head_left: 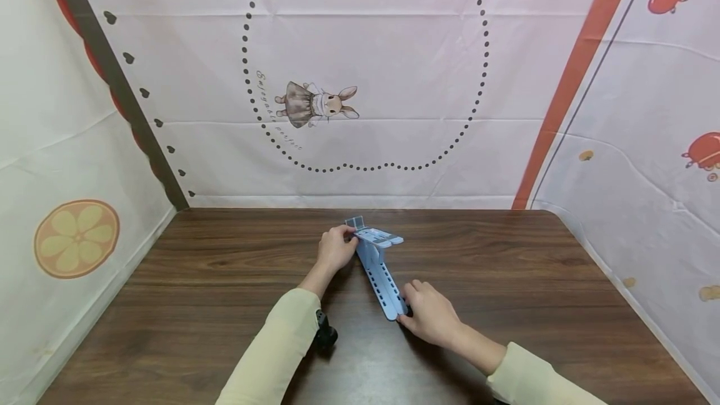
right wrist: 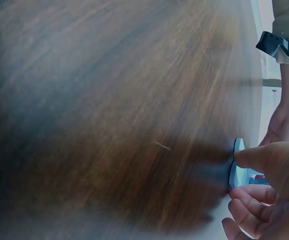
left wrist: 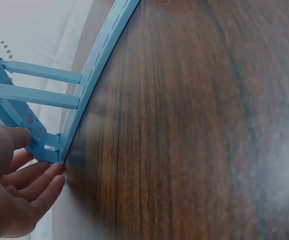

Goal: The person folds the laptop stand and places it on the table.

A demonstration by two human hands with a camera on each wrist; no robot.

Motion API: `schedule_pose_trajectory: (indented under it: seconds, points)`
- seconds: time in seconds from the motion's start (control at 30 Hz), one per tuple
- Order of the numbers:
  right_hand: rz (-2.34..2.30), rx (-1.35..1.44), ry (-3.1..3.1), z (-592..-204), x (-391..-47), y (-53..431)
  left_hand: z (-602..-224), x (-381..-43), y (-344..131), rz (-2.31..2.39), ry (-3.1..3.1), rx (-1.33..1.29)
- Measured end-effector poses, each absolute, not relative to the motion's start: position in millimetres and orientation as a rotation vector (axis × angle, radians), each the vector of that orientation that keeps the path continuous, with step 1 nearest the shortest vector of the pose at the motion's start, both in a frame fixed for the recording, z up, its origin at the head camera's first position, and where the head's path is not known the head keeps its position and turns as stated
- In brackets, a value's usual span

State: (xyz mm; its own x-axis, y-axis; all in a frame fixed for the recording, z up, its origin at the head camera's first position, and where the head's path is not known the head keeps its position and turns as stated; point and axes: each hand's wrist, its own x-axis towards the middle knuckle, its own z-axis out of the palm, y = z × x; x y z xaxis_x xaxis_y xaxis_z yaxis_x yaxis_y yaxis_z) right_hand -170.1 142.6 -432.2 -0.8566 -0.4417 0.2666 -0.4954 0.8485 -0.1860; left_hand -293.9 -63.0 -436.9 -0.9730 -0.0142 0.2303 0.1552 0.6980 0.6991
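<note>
Your two hands are on one blue stand (head_left: 370,257), which is near the middle of the brown wooden surface (head_left: 225,305). Its long bottom part (head_left: 386,289) has rows of little dark slots and lies at a slant, with one end far from you and one end closer. The top part (head_left: 378,236) is up in the air, leaning over the bottom part, and two thin bars (left wrist: 34,96) go between them. Your left hand (head_left: 335,249) holds the far end, with thumb and fingers around the part where it folds. Your right hand (head_left: 432,314) pinches the near end with the thumb and first finger; the other fingers are bent just beside it. A small black camera (head_left: 325,334) is on your left sleeve (head_left: 275,342). Behind the surface is a pale cloth (head_left: 394,80) with a rabbit (head_left: 315,105) drawn sideways.
</note>
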Motion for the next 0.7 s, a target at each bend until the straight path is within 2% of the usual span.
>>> schedule_pose_trajectory:
  seconds: [0.4,0.7]
  points:
    - [0.398,0.823,-2.764,-432.7,-170.2,142.9,-437.4,-295.2,-60.0,-1.145,-2.707,-0.134]
    - [0.205,0.938,-2.654,-436.2,-175.8,147.4,-432.8,-291.1,-56.5,-0.992,-2.787,-0.131]
